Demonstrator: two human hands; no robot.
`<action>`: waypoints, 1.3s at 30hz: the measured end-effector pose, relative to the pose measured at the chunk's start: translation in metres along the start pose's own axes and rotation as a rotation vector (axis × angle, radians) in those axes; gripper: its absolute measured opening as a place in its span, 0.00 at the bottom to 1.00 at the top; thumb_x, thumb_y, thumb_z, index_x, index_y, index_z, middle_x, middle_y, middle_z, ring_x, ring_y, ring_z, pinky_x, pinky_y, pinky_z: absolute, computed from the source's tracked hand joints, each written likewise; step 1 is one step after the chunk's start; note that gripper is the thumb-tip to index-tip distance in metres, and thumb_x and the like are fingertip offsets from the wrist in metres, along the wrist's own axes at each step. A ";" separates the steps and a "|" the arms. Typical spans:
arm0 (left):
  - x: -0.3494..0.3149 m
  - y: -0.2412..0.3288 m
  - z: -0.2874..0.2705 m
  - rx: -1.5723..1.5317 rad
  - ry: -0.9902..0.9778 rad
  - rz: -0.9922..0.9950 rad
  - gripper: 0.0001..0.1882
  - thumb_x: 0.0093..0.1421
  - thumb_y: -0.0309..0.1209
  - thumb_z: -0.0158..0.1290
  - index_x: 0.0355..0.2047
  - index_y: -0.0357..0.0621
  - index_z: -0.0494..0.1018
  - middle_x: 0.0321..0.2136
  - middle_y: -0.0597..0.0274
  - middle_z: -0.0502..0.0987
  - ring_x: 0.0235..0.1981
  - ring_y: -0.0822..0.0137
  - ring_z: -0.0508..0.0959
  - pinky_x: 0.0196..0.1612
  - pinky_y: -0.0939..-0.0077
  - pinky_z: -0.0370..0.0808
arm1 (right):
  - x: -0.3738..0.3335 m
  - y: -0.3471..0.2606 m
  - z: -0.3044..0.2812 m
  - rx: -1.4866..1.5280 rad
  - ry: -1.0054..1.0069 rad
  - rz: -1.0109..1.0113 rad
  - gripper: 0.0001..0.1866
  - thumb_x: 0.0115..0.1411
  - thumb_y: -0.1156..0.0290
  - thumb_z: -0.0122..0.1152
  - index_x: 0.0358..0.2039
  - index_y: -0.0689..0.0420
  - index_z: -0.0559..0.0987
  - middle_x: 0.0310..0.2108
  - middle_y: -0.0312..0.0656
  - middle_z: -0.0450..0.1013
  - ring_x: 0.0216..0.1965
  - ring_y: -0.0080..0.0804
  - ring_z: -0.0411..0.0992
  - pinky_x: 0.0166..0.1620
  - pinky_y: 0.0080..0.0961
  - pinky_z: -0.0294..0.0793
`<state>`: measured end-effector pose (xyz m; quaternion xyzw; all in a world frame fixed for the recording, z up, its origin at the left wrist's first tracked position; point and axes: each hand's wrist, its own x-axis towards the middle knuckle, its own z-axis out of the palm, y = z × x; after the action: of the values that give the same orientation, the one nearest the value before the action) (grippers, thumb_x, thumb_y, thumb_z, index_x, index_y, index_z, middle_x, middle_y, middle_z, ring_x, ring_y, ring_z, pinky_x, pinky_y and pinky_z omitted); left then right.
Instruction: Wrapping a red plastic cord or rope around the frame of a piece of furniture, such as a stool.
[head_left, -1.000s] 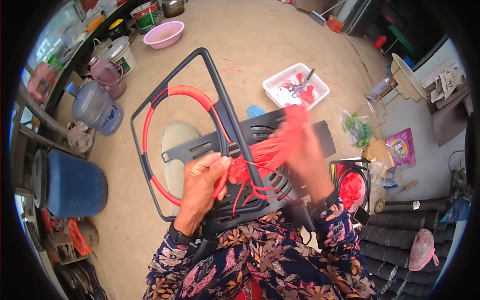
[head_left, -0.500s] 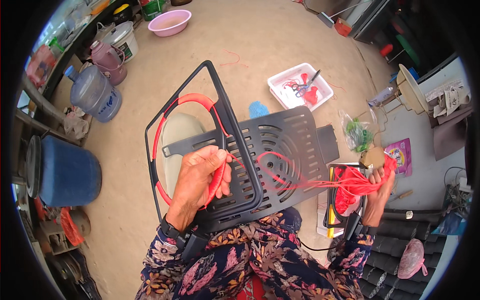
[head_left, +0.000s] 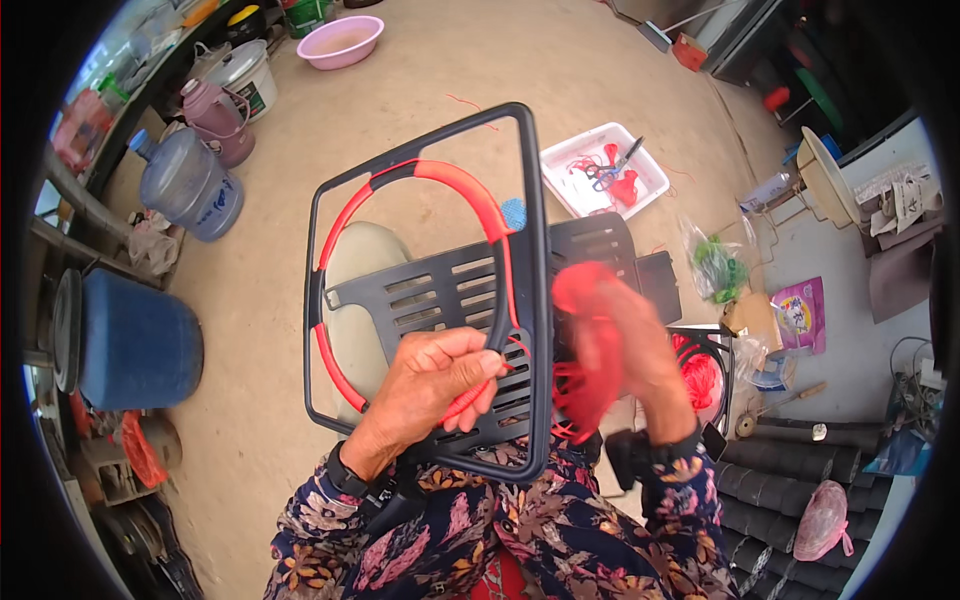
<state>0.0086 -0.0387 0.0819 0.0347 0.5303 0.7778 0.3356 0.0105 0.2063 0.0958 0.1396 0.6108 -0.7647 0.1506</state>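
Observation:
A black frame (head_left: 538,220) with rounded corners stands over my lap. Inside it is a round ring (head_left: 462,182), wrapped with red cord along several stretches and bare black in between. My left hand (head_left: 435,385) is closed on the ring's lower right part, thumb pressed against forefinger where cord comes off the wrapping. Just outside the frame's right side, my right hand (head_left: 640,350) grips a bundle of red cord (head_left: 588,375); both are smeared by motion. A black slotted plate (head_left: 600,238) lies behind the frame, partly hidden by it.
A white tray (head_left: 655,185) with scissors and red scraps lies ahead to the right. More red cord (head_left: 700,385) sits in a black-rimmed holder beside my right knee. A blue barrel (head_left: 140,340) and a water bottle (head_left: 195,185) stand left. Dark rolls (head_left: 790,475) lie at lower right.
My right hand has swung leftward with the cord bundle, from the far right to beside the frame. The frame and ring have turned and shifted right, my left hand with them.

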 end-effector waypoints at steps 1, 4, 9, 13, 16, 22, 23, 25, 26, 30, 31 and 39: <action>-0.001 0.001 0.003 0.047 -0.025 -0.027 0.11 0.66 0.34 0.51 0.32 0.38 0.74 0.16 0.65 0.74 0.11 0.79 0.69 0.12 0.86 0.61 | 0.014 0.006 0.018 -0.091 -0.021 -0.058 0.14 0.68 0.60 0.51 0.44 0.57 0.75 0.21 0.33 0.71 0.18 0.20 0.68 0.20 0.16 0.66; -0.001 -0.002 0.006 0.100 -0.060 -0.048 0.11 0.66 0.33 0.51 0.31 0.38 0.75 0.17 0.65 0.74 0.12 0.79 0.70 0.13 0.86 0.62 | 0.041 0.006 0.048 -0.413 -0.064 -0.222 0.15 0.66 0.59 0.54 0.41 0.59 0.78 0.26 0.36 0.73 0.27 0.19 0.72 0.30 0.19 0.69; 0.010 -0.025 0.004 0.162 -0.091 -0.053 0.12 0.66 0.33 0.51 0.28 0.39 0.74 0.17 0.66 0.74 0.13 0.79 0.71 0.14 0.86 0.64 | 0.066 0.028 0.051 -0.736 -0.108 -0.468 0.16 0.64 0.63 0.57 0.46 0.62 0.78 0.31 0.39 0.75 0.34 0.21 0.72 0.36 0.23 0.71; 0.023 -0.036 -0.001 0.195 -0.072 -0.100 0.13 0.66 0.34 0.51 0.28 0.39 0.75 0.17 0.66 0.75 0.12 0.79 0.72 0.14 0.86 0.63 | 0.061 0.032 0.024 -0.076 -0.150 -0.223 0.22 0.64 0.73 0.54 0.58 0.63 0.67 0.34 0.41 0.75 0.30 0.24 0.73 0.31 0.14 0.70; 0.033 -0.048 -0.006 0.219 -0.058 -0.124 0.12 0.66 0.34 0.51 0.28 0.39 0.75 0.17 0.66 0.75 0.13 0.79 0.72 0.13 0.86 0.63 | 0.047 0.036 0.006 0.016 0.233 -0.253 0.16 0.60 0.77 0.56 0.50 0.63 0.73 0.34 0.40 0.75 0.26 0.23 0.70 0.29 0.19 0.70; 0.035 -0.058 -0.005 0.181 -0.004 -0.086 0.14 0.64 0.31 0.50 0.23 0.36 0.74 0.14 0.63 0.73 0.10 0.76 0.71 0.10 0.82 0.59 | 0.047 0.014 0.058 -1.311 0.076 -0.935 0.13 0.47 0.63 0.70 0.28 0.57 0.78 0.28 0.42 0.71 0.36 0.42 0.69 0.39 0.38 0.66; 0.035 -0.055 -0.003 0.187 -0.011 -0.083 0.14 0.64 0.31 0.50 0.23 0.36 0.74 0.14 0.63 0.73 0.10 0.76 0.71 0.10 0.82 0.59 | 0.050 0.018 0.065 -1.504 0.005 -0.884 0.14 0.46 0.60 0.70 0.26 0.57 0.79 0.28 0.42 0.71 0.36 0.41 0.69 0.39 0.38 0.65; 0.034 -0.051 -0.003 0.174 -0.037 -0.110 0.11 0.66 0.30 0.50 0.30 0.36 0.76 0.17 0.60 0.76 0.13 0.73 0.74 0.14 0.84 0.65 | 0.057 0.023 0.071 -1.534 -0.037 -0.883 0.12 0.48 0.62 0.68 0.26 0.58 0.79 0.28 0.43 0.71 0.37 0.42 0.69 0.40 0.37 0.65; 0.034 -0.054 -0.003 0.177 -0.032 -0.107 0.11 0.66 0.30 0.50 0.30 0.36 0.76 0.17 0.60 0.76 0.13 0.73 0.74 0.14 0.84 0.65 | 0.060 0.024 0.072 -1.564 -0.088 -0.878 0.11 0.50 0.63 0.66 0.25 0.59 0.79 0.28 0.44 0.71 0.37 0.42 0.69 0.40 0.35 0.66; 0.034 -0.058 -0.001 0.167 0.009 -0.061 0.11 0.63 0.30 0.51 0.27 0.35 0.76 0.16 0.60 0.75 0.10 0.74 0.72 0.09 0.82 0.60 | 0.068 0.014 0.071 -1.332 -0.188 -0.905 0.12 0.55 0.63 0.62 0.28 0.60 0.78 0.26 0.41 0.71 0.33 0.39 0.71 0.40 0.36 0.66; 0.034 -0.057 -0.002 0.187 0.027 -0.086 0.11 0.63 0.29 0.51 0.27 0.35 0.76 0.16 0.60 0.75 0.10 0.74 0.72 0.09 0.82 0.60 | 0.067 0.009 0.076 -0.856 -0.208 -0.688 0.13 0.58 0.62 0.59 0.31 0.61 0.78 0.24 0.38 0.70 0.30 0.37 0.71 0.38 0.36 0.67; 0.043 -0.042 -0.002 0.020 0.182 0.151 0.12 0.62 0.30 0.54 0.23 0.35 0.75 0.14 0.59 0.75 0.09 0.73 0.72 0.07 0.81 0.60 | -0.039 -0.061 0.019 0.725 -0.514 -0.373 0.20 0.66 0.53 0.49 0.40 0.61 0.70 0.21 0.37 0.68 0.19 0.27 0.69 0.29 0.30 0.75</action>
<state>-0.0051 -0.0078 0.0324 0.0072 0.5622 0.7955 0.2259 0.0213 0.2025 0.1703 -0.1223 0.2623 -0.9521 0.0989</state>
